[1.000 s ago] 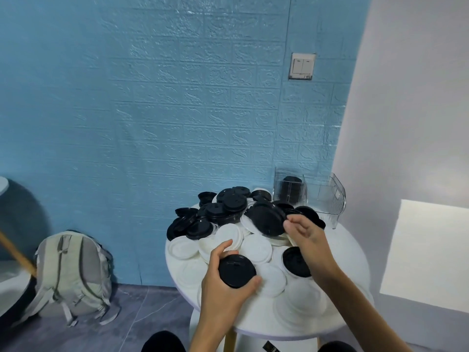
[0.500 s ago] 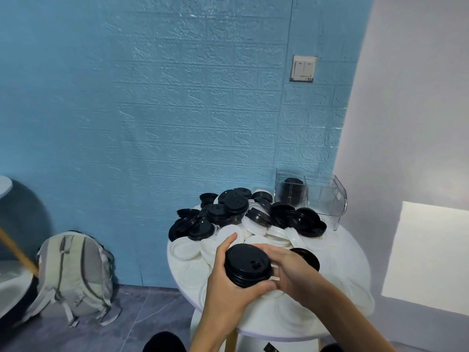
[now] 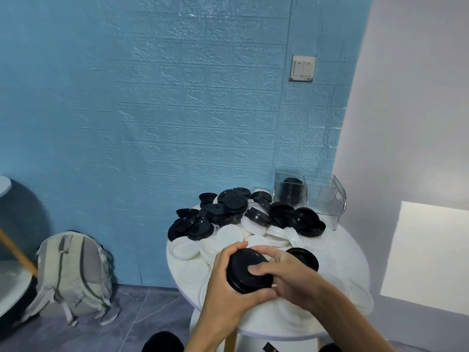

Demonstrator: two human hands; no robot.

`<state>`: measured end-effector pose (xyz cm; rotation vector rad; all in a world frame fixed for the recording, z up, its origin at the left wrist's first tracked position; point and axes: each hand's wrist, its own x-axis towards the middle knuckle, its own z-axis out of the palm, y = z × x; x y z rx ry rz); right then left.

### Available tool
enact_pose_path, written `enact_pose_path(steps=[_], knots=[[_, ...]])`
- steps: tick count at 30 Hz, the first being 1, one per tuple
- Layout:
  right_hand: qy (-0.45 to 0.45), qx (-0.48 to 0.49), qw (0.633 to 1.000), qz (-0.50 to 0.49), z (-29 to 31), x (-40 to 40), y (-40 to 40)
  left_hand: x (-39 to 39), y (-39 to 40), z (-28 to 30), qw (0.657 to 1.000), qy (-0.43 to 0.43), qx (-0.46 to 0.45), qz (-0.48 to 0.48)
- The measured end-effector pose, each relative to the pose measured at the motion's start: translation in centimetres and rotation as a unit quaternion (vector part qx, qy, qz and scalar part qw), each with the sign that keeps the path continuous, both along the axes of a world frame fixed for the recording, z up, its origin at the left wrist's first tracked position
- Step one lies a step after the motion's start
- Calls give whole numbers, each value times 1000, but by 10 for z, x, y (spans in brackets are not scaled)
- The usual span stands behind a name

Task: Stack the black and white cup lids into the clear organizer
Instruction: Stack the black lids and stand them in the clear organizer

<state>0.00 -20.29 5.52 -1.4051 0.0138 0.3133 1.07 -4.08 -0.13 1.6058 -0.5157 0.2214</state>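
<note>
— Holding a short stack of black lids (image 3: 247, 269) in the left hand (image 3: 228, 283), fingers curled under and round its rim; right hand (image 3: 286, 273) pinching the same stack, thumb pressed on top.

— And the clear organizer (image 3: 327, 199)?

— Well beyond the fingers, at the far right edge of the desk (image 3: 340, 245), with one column of black lids already inside its left compartment. Loose black and white lids (image 3: 253, 219) heaped between.

— Risks?

— Could seat the top lid crooked if pressed off-centre, then spill the stack on the way over the heap. Could also sweep white lids off the near edge with a wrist.

— Changed since half a second back?

— Thumb now flat on the stack; both hands closer together and nearer the body.
</note>
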Motion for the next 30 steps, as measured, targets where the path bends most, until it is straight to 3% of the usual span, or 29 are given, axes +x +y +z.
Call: enact_pose_path(steps=[4, 8, 12, 21, 28, 30], knots=[[9, -2, 1000, 7, 0, 1, 0, -9, -2, 7, 997, -64, 15, 48], [0, -19, 1000, 6, 1, -2, -1, -11, 0, 7, 999, -26, -7, 35], [-8, -6, 1000, -5, 0, -2, 0, -12, -1, 11, 996, -75, 34, 22], [32, 28, 999, -20, 5, -11, 1, -9, -5, 6, 995, -78, 24, 57], [20, -69, 997, -23, 21, -21, -31, -11, -12, 10, 997, -57, 11, 54], [-14, -142, 988, -55, 24, -19, -42, -11, -13, 10, 997, -54, 8, 57]])
